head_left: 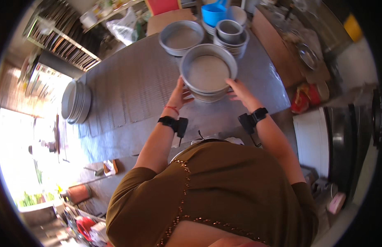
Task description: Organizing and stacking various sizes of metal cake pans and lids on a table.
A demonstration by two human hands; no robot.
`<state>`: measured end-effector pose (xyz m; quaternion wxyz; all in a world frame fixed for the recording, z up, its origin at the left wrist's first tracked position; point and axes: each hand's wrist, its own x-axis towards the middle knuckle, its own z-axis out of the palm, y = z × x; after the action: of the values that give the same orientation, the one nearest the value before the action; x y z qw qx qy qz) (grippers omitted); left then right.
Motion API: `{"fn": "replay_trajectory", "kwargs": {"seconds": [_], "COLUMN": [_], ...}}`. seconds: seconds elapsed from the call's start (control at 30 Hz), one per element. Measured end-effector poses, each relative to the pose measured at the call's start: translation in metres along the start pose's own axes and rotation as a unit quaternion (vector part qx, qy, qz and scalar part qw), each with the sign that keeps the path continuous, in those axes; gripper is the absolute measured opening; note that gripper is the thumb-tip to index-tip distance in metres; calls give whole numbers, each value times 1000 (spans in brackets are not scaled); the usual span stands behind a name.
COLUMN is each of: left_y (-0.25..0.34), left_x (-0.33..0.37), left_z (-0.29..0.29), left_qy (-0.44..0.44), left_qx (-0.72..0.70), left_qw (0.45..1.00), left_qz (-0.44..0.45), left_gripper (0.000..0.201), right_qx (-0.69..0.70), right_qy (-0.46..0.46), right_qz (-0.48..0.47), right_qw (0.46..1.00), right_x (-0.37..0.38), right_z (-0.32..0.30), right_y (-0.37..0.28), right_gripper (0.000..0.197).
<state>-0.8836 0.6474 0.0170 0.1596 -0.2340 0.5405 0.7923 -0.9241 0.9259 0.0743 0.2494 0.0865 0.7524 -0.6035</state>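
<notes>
A stack of round metal cake pans [209, 73] is between my two hands at the near side of the metal table. My left hand [181, 94] grips the stack's left side, thumb up along the wall and fingers lower down. On the right side, my right hand [242, 92] has its thumb at the top rim and its fingers against the lower pans. Whether the stack rests on the table or is slightly raised, I cannot tell. Just beyond it lies a wide shallow pan [181, 37]. Smaller round tins [230, 31] are stacked behind on the right.
The metal table [129, 82] stretches to the left, where more round pans [77, 102] stand on edge. A blue plastic container [214, 15] is at the far side. Along the right runs a brown wooden board [277, 49]. A rack of trays [65, 37] stands far left.
</notes>
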Motion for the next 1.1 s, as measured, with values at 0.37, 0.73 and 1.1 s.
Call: {"fn": "replay_trajectory", "kwargs": {"seconds": [0.37, 0.73, 1.1], "left_y": [-25, -121, -133], "left_x": [-28, -77, -55], "left_z": [50, 232, 306], "left_qy": [92, 261, 101], "left_qx": [-12, -135, -120], "left_qw": [996, 955, 988], "left_qz": [8, 30, -6], "left_gripper": [85, 87, 82], "right_qx": [-175, -277, -266], "right_qy": [-63, -131, -96], "right_qz": [-141, -260, -269], "right_qw": [972, 916, 921], "right_x": [39, 46, 69], "right_z": [-40, -169, -276], "right_y": [14, 8, 20], "right_gripper": [54, 43, 42]}}
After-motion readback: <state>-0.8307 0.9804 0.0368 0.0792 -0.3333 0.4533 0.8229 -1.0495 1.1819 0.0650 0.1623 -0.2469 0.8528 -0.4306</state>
